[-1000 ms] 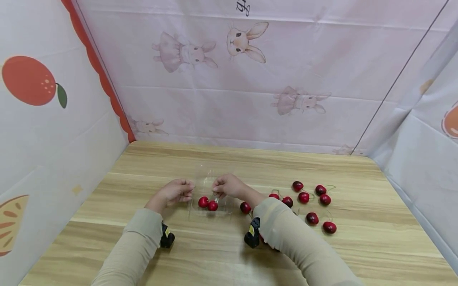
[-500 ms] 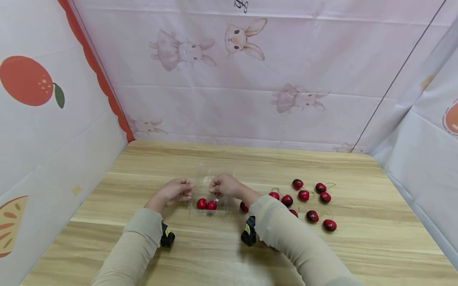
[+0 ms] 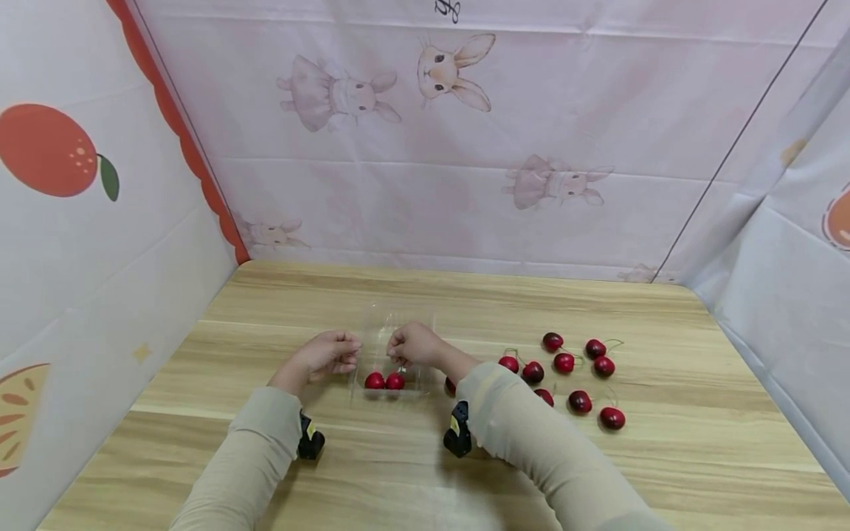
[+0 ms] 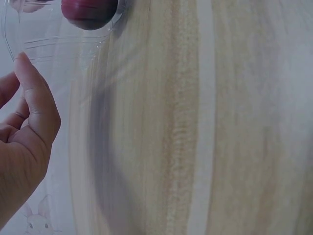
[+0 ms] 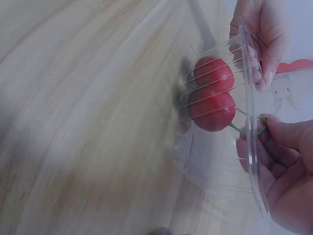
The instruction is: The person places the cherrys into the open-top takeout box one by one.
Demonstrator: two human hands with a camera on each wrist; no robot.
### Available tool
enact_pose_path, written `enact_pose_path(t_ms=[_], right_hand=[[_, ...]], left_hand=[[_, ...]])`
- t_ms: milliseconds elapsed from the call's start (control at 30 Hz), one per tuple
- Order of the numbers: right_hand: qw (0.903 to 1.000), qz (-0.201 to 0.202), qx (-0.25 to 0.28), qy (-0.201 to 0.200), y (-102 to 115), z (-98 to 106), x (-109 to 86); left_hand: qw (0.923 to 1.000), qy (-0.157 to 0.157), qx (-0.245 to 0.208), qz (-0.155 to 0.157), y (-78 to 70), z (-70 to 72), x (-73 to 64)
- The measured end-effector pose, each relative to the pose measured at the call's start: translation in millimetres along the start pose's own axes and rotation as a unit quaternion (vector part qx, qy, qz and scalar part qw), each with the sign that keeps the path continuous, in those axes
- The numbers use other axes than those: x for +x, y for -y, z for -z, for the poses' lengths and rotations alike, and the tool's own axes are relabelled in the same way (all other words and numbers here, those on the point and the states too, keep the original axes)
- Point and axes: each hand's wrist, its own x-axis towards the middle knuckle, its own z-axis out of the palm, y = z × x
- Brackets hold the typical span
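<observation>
A clear plastic box (image 5: pixel 215 186) stands on the table, with a pair of red cherries (image 5: pixel 212 107) inside against its near wall. My left hand (image 3: pixel 327 354) pinches the box's left rim between thumb and fingers; in the left wrist view that hand (image 4: pixel 29 122) shows at the edge, by the clear plastic. Over the box, my right hand (image 3: pixel 417 345) pinches the cherries' green stems (image 5: pixel 264 125), as the right wrist view shows. The cherries hang low in the box; whether they touch its floor I cannot tell.
Several more stemmed cherries (image 3: pixel 564 363) lie on the wooden table (image 3: pixel 372 472) to the right, some partly behind the right sleeve (image 3: pixel 524 420). A pink rabbit-print cloth (image 3: pixel 398 199) hangs behind the table, and printed cloths close off both sides.
My right hand has shifted slightly left over the box, and the cherry pair sits a little closer to the near wall. The left hand has stayed at the rim.
</observation>
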Motion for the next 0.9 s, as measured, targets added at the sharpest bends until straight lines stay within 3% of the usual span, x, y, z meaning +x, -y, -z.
enact_pose_path(t_ms=[200, 433, 900], right_hand=[[0.9978, 0.017, -0.063, -0.012, 0.3, -1.4, 1.9], [0.9926, 0.008, -0.12, -0.017, 2.1, -2.3, 3.6], [0.9855, 0.003, -0.166, -0.034, 2.0, -5.1, 9.0]], left_hand=[[1.0, 0.0, 0.004, 0.0, -0.2, 0.5, -0.1], [1.0, 0.005, 0.0, 0.001, 0.6, 0.7, 1.0], [1.0, 0.006, 0.003, 0.004, -1.5, -0.4, 0.2]])
